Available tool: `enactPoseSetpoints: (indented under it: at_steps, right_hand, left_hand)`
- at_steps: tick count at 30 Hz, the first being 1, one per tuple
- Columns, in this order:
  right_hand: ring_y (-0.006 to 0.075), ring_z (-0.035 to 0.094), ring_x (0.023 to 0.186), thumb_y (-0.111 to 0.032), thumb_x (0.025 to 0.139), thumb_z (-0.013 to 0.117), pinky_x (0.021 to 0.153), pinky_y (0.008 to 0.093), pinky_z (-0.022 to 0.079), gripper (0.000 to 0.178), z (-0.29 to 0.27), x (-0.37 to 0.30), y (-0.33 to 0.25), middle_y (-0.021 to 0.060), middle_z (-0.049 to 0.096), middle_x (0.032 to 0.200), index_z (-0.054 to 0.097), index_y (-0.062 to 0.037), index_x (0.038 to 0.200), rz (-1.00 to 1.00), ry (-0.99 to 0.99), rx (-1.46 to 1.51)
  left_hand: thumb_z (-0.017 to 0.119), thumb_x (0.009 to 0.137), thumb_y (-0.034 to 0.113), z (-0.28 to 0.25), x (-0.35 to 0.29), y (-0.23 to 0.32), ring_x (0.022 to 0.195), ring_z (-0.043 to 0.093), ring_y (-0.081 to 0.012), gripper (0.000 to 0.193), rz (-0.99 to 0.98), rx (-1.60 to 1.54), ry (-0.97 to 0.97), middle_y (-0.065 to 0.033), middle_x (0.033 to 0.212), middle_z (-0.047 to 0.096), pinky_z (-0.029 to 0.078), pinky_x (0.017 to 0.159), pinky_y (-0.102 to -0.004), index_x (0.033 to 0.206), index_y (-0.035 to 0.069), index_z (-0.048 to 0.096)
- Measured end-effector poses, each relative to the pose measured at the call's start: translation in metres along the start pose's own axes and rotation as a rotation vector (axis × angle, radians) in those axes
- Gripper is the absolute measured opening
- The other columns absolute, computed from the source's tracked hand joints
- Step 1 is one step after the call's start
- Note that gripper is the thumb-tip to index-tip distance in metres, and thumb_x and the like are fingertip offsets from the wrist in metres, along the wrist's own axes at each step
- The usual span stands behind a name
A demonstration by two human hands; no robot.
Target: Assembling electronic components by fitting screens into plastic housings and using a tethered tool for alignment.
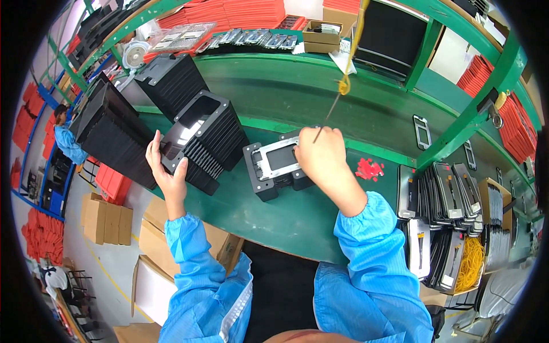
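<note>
silver frame [262, 163] is overlapped by the closed right hand [323, 154]; glossy panel [186, 133] is touched by the left hand [169, 178], grip unclear.

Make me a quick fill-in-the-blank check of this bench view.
The right hand grips a thin rod joined to a ____-coloured cord.
The left hand touches a stack of ____-coloured trays.
The silver frame in the black fixture lies nearer the ____ hand.
Small scraps on the bench are coloured ____.

Missing words: yellow; black; right; red.
</note>
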State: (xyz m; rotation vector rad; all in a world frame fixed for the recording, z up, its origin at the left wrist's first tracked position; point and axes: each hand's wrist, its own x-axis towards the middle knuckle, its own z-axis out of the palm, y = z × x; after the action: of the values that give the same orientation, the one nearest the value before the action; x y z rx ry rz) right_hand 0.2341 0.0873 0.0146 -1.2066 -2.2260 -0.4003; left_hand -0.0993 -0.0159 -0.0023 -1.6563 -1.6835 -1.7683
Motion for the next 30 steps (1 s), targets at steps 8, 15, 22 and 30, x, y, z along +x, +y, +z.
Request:
enactPoseSetpoints:
  at_steps: [8,15,22,30]
  right_hand:
    - [0.0310,0.064,0.090,-0.013,0.074,0.074,0.079,0.0437,0.049,0.008,-0.019,-0.014,-0.024,0.0132,0.069,0.078,0.074,-0.0045,0.075,-0.056,-0.164,0.038]
    - [0.0348,0.065,0.095,-0.019,0.084,0.073,0.080,0.0484,0.052,0.018,-0.025,-0.004,-0.010,0.0153,0.074,0.090,0.077,-0.0031,0.078,-0.089,-0.182,0.129]
    - [0.0400,0.068,0.115,-0.038,0.094,0.068,0.092,0.0508,0.057,0.037,-0.036,0.002,0.108,0.0196,0.071,0.124,0.073,-0.0097,0.118,0.698,-0.535,0.103]
    - [0.0417,0.047,0.144,-0.049,0.094,0.068,0.112,0.0534,0.046,0.076,0.059,-0.057,0.225,0.0228,0.049,0.154,0.045,-0.0078,0.153,1.104,-0.862,-0.229]
  left_hand:
    - [0.078,0.077,0.038,-0.010,-0.004,0.001,0.131,0.050,-0.0268,0.085,-0.017,0.012,-0.003,-0.0125,0.143,0.046,0.039,0.113,-0.0396,0.153,0.009,0.051]
    - [0.074,0.083,0.022,0.006,-0.002,-0.007,0.143,0.043,-0.0288,0.082,0.070,0.057,-0.016,-0.0134,0.157,0.044,0.030,0.121,-0.0400,0.157,0.006,0.044]
    - [0.067,0.093,0.015,-0.007,-0.002,-0.011,0.148,0.039,-0.0279,0.071,0.080,0.027,-0.027,-0.0132,0.162,0.042,0.026,0.123,-0.0401,0.159,0.008,0.041]
    - [0.065,0.095,0.017,0.007,-0.006,0.001,0.149,0.038,-0.0293,0.069,0.068,0.005,-0.035,-0.0138,0.162,0.041,0.024,0.124,-0.0425,0.159,0.008,0.042]
